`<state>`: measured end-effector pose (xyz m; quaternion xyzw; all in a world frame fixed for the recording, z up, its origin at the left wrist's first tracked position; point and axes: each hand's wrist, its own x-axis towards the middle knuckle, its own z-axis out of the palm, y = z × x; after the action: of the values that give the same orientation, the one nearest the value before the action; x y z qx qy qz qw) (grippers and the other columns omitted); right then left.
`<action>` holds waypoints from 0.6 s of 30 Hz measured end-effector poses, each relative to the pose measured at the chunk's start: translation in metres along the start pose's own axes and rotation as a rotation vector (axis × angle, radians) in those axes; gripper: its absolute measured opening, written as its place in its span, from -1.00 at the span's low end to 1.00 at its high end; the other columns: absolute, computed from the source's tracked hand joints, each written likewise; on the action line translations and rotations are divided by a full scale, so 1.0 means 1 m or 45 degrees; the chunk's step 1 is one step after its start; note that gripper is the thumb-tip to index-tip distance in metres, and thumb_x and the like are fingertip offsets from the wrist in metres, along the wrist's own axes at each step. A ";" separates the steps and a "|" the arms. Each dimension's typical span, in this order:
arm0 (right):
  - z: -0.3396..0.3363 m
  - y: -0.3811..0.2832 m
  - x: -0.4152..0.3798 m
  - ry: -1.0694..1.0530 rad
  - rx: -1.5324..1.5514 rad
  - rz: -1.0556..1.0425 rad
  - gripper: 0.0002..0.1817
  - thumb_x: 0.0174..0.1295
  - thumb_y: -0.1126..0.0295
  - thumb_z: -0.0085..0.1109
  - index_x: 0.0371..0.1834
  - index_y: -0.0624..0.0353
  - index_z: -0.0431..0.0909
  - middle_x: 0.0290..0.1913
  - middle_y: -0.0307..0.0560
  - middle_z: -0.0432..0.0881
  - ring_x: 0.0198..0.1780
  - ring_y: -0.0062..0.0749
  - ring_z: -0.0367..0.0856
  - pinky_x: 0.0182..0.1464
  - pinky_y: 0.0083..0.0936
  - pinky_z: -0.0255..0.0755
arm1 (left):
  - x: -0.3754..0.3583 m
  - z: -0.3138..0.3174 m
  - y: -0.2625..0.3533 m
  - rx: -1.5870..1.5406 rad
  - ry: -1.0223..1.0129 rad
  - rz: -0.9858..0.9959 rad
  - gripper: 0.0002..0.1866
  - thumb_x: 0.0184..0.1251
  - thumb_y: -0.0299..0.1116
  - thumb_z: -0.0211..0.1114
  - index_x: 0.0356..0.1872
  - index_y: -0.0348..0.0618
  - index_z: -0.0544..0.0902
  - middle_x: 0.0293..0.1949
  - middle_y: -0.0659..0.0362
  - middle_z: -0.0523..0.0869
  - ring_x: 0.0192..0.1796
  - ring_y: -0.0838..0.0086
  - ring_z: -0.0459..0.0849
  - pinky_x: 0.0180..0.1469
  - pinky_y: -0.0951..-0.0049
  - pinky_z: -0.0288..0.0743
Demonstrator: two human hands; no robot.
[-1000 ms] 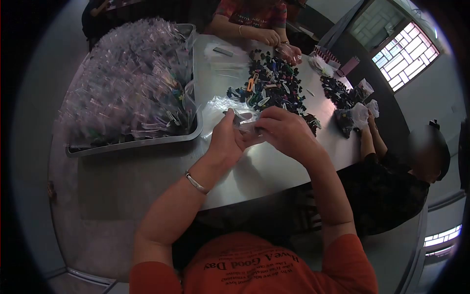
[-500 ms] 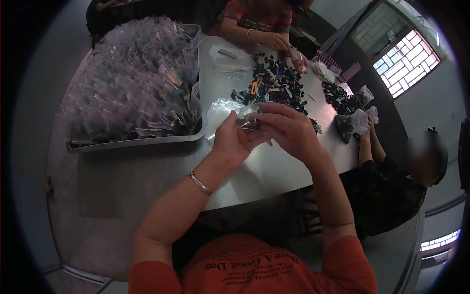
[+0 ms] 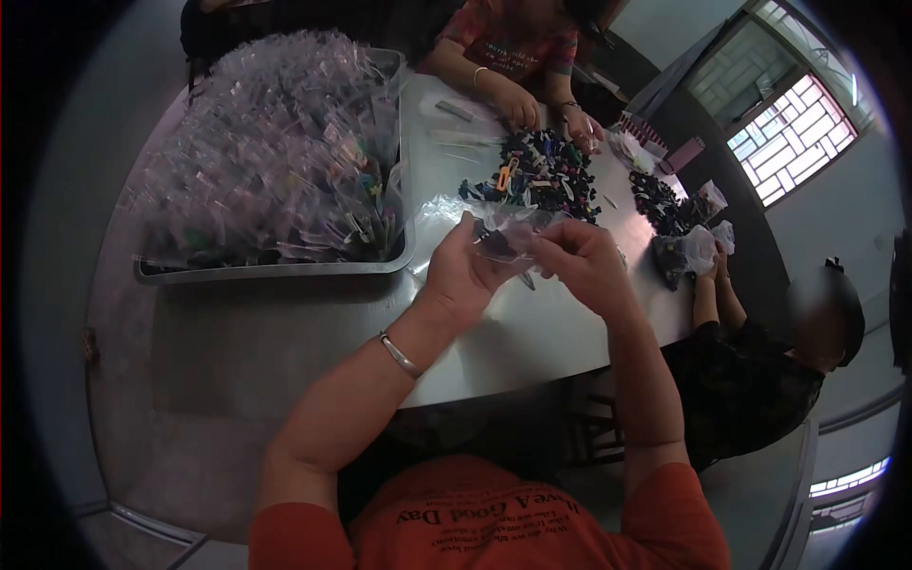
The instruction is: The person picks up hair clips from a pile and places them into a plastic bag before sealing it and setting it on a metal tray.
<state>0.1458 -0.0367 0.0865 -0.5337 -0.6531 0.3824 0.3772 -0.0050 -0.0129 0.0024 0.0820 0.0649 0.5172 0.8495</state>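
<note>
A clear plastic bag [image 3: 518, 228] with a small dark piece in it is held between my two hands above the near part of the table. My left hand [image 3: 458, 277], with a silver bangle at its wrist, is closed round the bag's left side. On the other side, my right hand [image 3: 587, 266] pinches the bag's right edge between thumb and fingers. Just beyond the bag lies a heap of small dark pieces [image 3: 551, 171], a few of them coloured. An orange clip-like piece [image 3: 503, 179] stands out at the heap's left edge.
To the left, a large grey tray [image 3: 285, 275] is piled high with filled clear bags [image 3: 266, 142]. Across the metal table [image 3: 456, 356], a person's hands [image 3: 518, 106] are at the heap. At right, another person holds a plastic bag of dark pieces [image 3: 674, 256]. A pink bottle [image 3: 684, 155] lies beyond.
My right hand has moved slightly right and now pinches the bag's edge; the bag is spread wider, its dark piece plainer. The far person's hands have moved apart. The view has shifted slightly.
</note>
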 end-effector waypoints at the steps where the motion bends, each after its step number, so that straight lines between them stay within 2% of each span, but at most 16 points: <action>1: -0.009 -0.008 -0.001 -0.105 -0.113 -0.005 -0.83 0.21 0.38 0.19 -0.37 0.29 0.60 -0.52 -0.30 0.59 -0.52 -0.75 0.46 -0.48 -0.74 0.33 | 0.002 0.000 0.002 -0.003 0.033 0.018 -0.56 0.50 -0.10 -0.24 0.01 -0.28 0.43 -0.02 -0.09 0.60 0.04 0.18 0.60 0.22 0.11 0.42; 2: -0.017 -0.016 -0.001 -0.209 -0.225 -0.008 -0.85 0.23 0.39 0.18 -0.36 0.29 0.58 -0.50 -0.31 0.59 -0.52 -0.73 0.47 -0.48 -0.73 0.34 | 0.004 -0.002 0.008 -0.087 0.068 -0.027 -0.62 0.49 -0.14 -0.16 -0.01 -0.26 0.43 -0.05 -0.05 0.62 0.01 0.20 0.61 0.20 0.14 0.45; 4: -0.022 -0.029 0.005 -0.194 -0.356 0.029 -0.84 0.20 0.40 0.20 -0.43 0.28 0.56 -0.55 -0.29 0.57 -0.53 -0.72 0.49 -0.48 -0.72 0.36 | 0.006 -0.007 0.006 -0.013 0.075 -0.041 -0.63 0.48 -0.15 -0.15 -0.02 -0.26 0.44 -0.07 -0.04 0.62 0.00 0.20 0.61 0.19 0.14 0.46; 6: -0.015 -0.040 0.010 -0.036 -0.773 -0.069 -0.84 0.15 0.39 0.23 -0.44 0.28 0.56 -0.60 -0.26 0.55 -0.53 -0.72 0.51 -0.50 -0.71 0.37 | 0.005 -0.007 0.002 0.055 0.018 -0.121 -0.66 0.47 -0.19 -0.11 -0.03 -0.28 0.45 -0.09 -0.05 0.62 -0.01 0.17 0.62 0.16 0.15 0.47; 8: -0.010 -0.039 0.012 -0.031 -0.763 -0.094 -0.84 0.12 0.38 0.25 -0.42 0.27 0.58 -0.63 -0.25 0.54 -0.54 -0.72 0.52 -0.52 -0.68 0.37 | 0.002 -0.005 -0.002 0.119 0.026 -0.140 -0.68 0.46 -0.22 -0.10 -0.07 -0.30 0.44 -0.12 -0.03 0.62 -0.04 0.18 0.63 0.10 0.14 0.51; 10: -0.004 -0.041 0.011 0.008 -0.834 -0.242 -0.84 0.04 0.39 0.26 -0.39 0.26 0.63 -0.56 -0.04 0.62 -0.54 -0.46 0.59 -0.41 -0.50 0.45 | 0.001 -0.005 -0.004 0.179 0.041 -0.158 -0.70 0.45 -0.25 -0.09 -0.10 -0.32 0.44 -0.15 -0.02 0.62 -0.07 0.20 0.64 0.04 0.13 0.56; 11: -0.004 -0.041 0.012 0.009 -0.833 -0.239 -0.84 0.04 0.39 0.26 -0.39 0.26 0.63 -0.56 -0.04 0.62 -0.54 -0.46 0.59 -0.41 -0.50 0.45 | 0.004 -0.008 -0.004 0.168 0.039 -0.173 -0.67 0.46 -0.24 -0.10 -0.05 -0.33 0.44 -0.11 -0.04 0.61 -0.04 0.17 0.63 0.09 0.13 0.51; 13: -0.005 -0.038 0.019 0.231 -0.583 -0.311 -0.83 0.03 0.41 0.28 -0.34 0.25 0.63 -0.53 -0.05 0.64 -0.50 -0.44 0.62 -0.37 -0.51 0.47 | 0.004 -0.008 -0.002 0.154 0.037 -0.178 -0.65 0.47 -0.23 -0.11 -0.01 -0.34 0.44 -0.07 -0.05 0.60 -0.02 0.15 0.62 0.14 0.13 0.47; 14: -0.008 -0.033 0.020 0.108 -0.715 -0.334 -0.79 0.02 0.44 0.28 -0.26 0.25 0.62 -0.49 -0.08 0.66 -0.45 -0.48 0.63 -0.33 -0.53 0.48 | 0.002 -0.008 -0.002 0.201 0.046 -0.147 -0.66 0.47 -0.24 -0.11 -0.04 -0.33 0.45 -0.07 -0.06 0.60 -0.02 0.14 0.62 0.15 0.12 0.47; 16: -0.008 -0.034 0.020 0.074 -0.695 -0.268 -0.77 0.01 0.45 0.28 -0.23 0.25 0.62 -0.48 -0.08 0.66 -0.43 -0.50 0.62 -0.32 -0.55 0.48 | -0.001 -0.004 -0.002 0.252 0.054 -0.129 -0.67 0.46 -0.24 -0.11 -0.07 -0.33 0.47 -0.08 -0.07 0.61 -0.01 0.13 0.62 0.15 0.11 0.46; 18: -0.007 -0.037 0.024 0.025 -0.688 -0.212 -0.75 0.00 0.46 0.29 -0.20 0.24 0.61 -0.47 -0.09 0.66 -0.42 -0.52 0.62 -0.31 -0.57 0.48 | -0.001 0.000 -0.003 0.180 0.113 -0.130 -0.70 0.42 -0.29 -0.11 -0.12 -0.36 0.44 -0.17 -0.07 0.62 -0.14 0.15 0.68 -0.04 0.15 0.60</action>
<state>0.1335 -0.0176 0.1249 -0.5630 -0.7693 0.1571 0.2578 -0.0026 -0.0153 0.0019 0.1154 0.1432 0.4703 0.8631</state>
